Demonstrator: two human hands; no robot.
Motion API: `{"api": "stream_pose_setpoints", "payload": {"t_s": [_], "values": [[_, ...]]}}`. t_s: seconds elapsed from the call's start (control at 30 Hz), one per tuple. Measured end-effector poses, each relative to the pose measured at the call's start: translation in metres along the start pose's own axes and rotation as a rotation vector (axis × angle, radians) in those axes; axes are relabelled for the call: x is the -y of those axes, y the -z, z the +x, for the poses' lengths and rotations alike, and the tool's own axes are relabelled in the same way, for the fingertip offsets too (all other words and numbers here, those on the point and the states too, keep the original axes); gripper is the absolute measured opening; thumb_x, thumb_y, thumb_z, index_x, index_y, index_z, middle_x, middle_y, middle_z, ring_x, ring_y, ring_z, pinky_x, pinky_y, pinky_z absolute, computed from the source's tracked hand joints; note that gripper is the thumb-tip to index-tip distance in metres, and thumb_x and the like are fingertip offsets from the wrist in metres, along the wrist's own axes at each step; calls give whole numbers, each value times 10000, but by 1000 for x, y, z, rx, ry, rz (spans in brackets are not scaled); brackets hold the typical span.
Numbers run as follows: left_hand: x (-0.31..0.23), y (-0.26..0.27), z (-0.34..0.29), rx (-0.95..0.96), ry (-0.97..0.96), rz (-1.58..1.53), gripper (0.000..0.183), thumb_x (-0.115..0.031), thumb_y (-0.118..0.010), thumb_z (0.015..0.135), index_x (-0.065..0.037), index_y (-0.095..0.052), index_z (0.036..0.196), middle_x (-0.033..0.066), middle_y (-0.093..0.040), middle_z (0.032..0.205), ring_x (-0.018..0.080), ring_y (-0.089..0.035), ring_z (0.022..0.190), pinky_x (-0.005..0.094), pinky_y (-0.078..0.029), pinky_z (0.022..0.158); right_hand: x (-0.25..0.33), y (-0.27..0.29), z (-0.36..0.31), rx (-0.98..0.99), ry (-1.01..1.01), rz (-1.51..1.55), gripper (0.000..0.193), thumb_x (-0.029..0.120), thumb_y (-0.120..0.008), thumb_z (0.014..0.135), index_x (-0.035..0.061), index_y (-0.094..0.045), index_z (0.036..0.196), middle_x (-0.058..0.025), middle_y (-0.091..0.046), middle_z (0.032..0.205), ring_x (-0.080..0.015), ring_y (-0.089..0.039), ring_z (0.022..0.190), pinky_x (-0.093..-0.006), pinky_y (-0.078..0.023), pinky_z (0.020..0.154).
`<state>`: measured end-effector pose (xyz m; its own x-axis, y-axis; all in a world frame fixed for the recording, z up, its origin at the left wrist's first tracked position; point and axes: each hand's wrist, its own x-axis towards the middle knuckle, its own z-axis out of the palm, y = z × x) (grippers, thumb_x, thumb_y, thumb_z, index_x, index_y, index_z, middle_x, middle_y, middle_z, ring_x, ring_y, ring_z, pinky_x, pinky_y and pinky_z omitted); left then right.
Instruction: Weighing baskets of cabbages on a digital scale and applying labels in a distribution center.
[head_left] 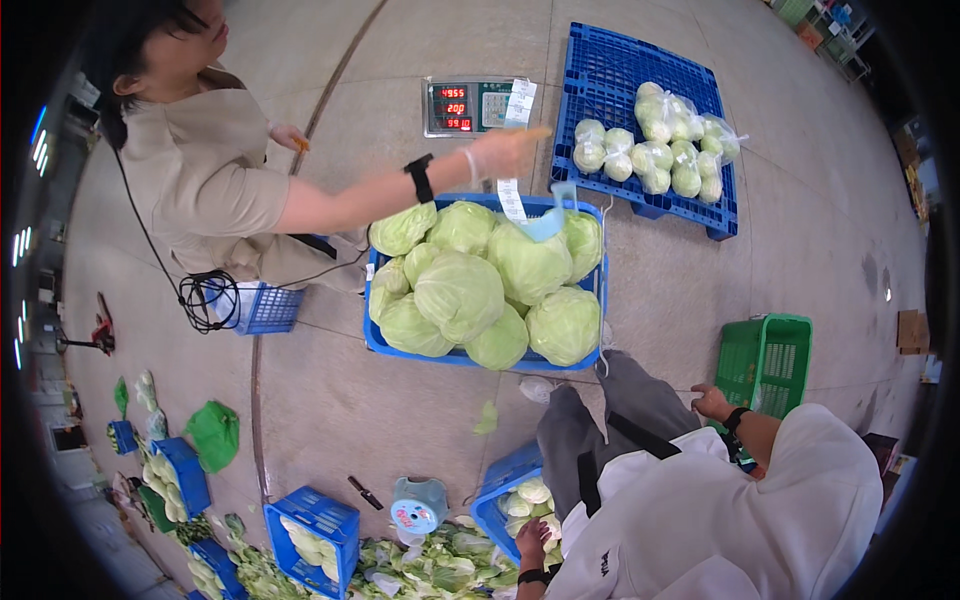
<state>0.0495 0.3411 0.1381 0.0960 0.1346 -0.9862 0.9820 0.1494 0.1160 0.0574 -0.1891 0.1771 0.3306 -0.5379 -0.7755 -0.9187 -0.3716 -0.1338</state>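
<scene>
My left hand (532,541) hangs low by a blue crate of pale, peeled cabbages (532,490), its fingers loosely bent and apart, holding nothing I can see. Out to the side, my right hand (712,402) has its fingers partly extended with nothing in it. It is nearest the green plastic crate (764,360); whether it touches the rim I cannot tell. In front of my knees, a blue crate (480,357) is heaped with large green cabbages (460,297). A co-worker's hand (508,153) reaches over it, beside a white label strip (511,201) and a blurred light-blue object (552,220).
A scale display (462,107) with red digits stands beyond the heaped crate. The blue pallet (640,70) at far right carries bagged cabbages (655,165). Lower left are a small blue stool (419,503), a knife (364,492), another blue crate (340,530) and loose leaves (430,570).
</scene>
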Motion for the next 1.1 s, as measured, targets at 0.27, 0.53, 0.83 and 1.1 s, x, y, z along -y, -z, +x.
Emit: {"api": "stream_pose_setpoints", "payload": {"t_s": [0.27,0.53,0.83,1.1], "values": [[-31,-13,-13,-15,-88,-40,215,-153,-599,796,-7,-574,952,82,-615,765,154,-573,606,275,-499,531,-24,-7,21,-77,121,80,510,159,-618,574,36,-599,1068,-211,-591,1049,-349,-564,985,-356,-454,868],[-42,-18,-16,-25,-143,26,217,-205,-599,812,-47,-571,959,75,-624,805,154,-591,657,288,-509,587,-19,8,34,-19,55,208,507,128,-602,576,-15,-583,1062,-252,-609,950,-350,-593,921,-353,-476,810],[-40,-29,-21,-21,-241,-40,186,-193,-588,804,-36,-582,904,71,-619,765,151,-589,640,283,-505,561,-22,30,93,-125,233,225,532,155,-627,532,-9,-596,1037,-243,-593,1015,-369,-557,985,-370,-446,865],[-29,-83,-65,-65,-254,-79,259,-197,-598,795,-17,-565,978,90,-614,804,146,-571,620,261,-480,524,19,97,105,6,173,230,530,152,-605,564,-3,-581,1071,-233,-609,978,-350,-578,948,-356,-454,845]]}}
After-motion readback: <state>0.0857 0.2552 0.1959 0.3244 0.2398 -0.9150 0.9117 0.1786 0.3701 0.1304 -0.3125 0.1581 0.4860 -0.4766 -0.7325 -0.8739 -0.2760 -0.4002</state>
